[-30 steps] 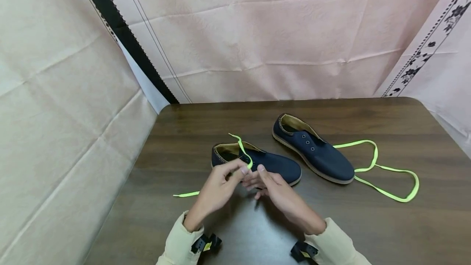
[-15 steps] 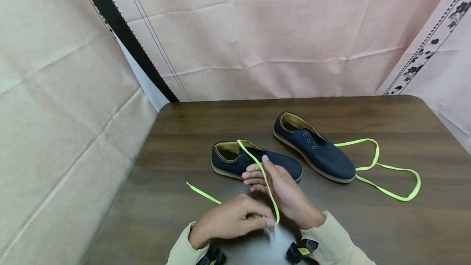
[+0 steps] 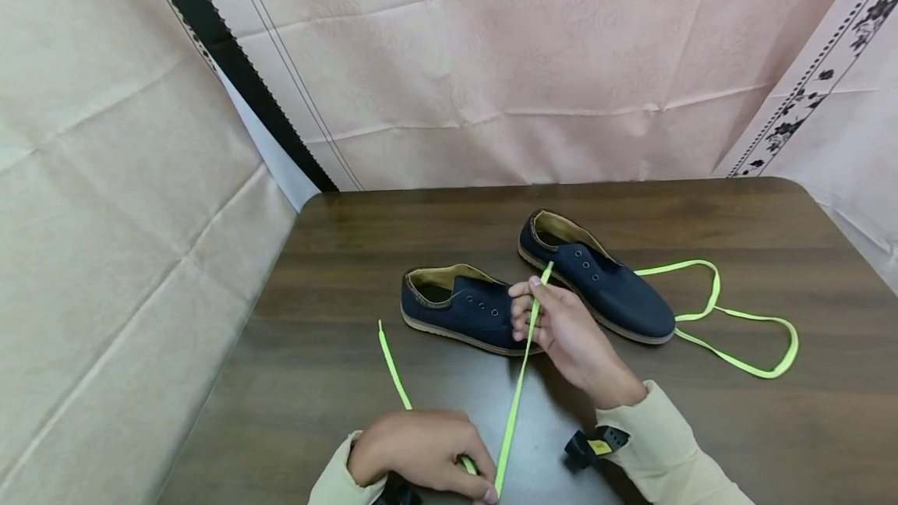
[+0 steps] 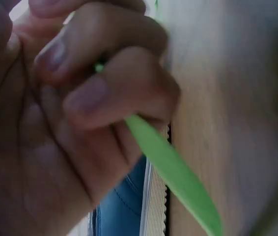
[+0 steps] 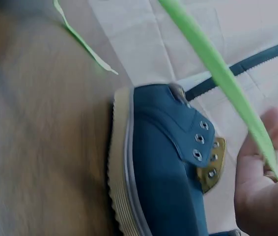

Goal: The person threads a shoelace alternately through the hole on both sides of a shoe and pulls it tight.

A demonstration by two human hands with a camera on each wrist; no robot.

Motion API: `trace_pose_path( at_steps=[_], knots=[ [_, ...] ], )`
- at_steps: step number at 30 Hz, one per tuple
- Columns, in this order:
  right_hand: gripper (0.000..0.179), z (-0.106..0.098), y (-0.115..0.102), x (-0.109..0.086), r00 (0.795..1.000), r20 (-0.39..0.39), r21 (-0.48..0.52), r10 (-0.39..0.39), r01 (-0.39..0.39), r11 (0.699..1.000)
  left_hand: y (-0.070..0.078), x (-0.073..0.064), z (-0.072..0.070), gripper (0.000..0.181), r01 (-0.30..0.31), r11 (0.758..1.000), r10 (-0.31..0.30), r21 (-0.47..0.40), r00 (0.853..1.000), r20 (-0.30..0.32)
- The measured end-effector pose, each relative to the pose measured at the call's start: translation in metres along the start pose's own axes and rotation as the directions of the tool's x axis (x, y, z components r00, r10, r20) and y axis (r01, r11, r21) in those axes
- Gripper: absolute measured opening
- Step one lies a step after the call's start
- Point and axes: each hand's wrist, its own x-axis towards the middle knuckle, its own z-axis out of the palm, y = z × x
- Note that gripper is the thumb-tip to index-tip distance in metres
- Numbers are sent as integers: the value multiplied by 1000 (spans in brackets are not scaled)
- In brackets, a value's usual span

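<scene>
A bright green shoelace (image 3: 517, 392) stretches between the two hands. Near the front edge the left hand (image 3: 428, 450) grips it with curled fingers (image 4: 124, 88), and a tail of lace sticks out past them to the left. The right hand (image 3: 571, 337) pinches the lace close to its tip, between thumb and index finger. Behind the right hand lies a navy shoe (image 3: 459, 314), its toe partly hidden by that hand. The right wrist view shows this shoe's bare metal eyelets (image 5: 199, 138) and ribbed pale sole.
A second navy shoe (image 3: 603, 279) stands farther back to the right, angled toward the front. Another green lace (image 3: 754, 322) lies looped beside its toe. The brown wooden table (image 3: 337, 248) ends at pale cloth hangings (image 3: 533, 84).
The left hand has drawn the lace down toward the front edge. The right hand, earlier open beside the shoe, now pinches the lace's end and has shifted right and up.
</scene>
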Motion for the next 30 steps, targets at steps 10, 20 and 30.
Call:
trace_pose_path(
  at_steps=[10, 20, 30],
  knots=[
    [39, -7, 2, -2, 986, -84, -137, -146, 133, 982, -5, -5, 3, 28, 185, 983, -185, -10, 982, 20],
    [29, -13, 1, -5, 944, -183, -301, -276, 214, 929, -8, 0, -11, 4, 324, 944, -282, 58, 887, -366],
    [48, -9, 7, -13, 933, -228, -445, -280, 156, 882, -17, -6, -56, 9, 542, 822, -179, 174, 537, -824]
  ],
)
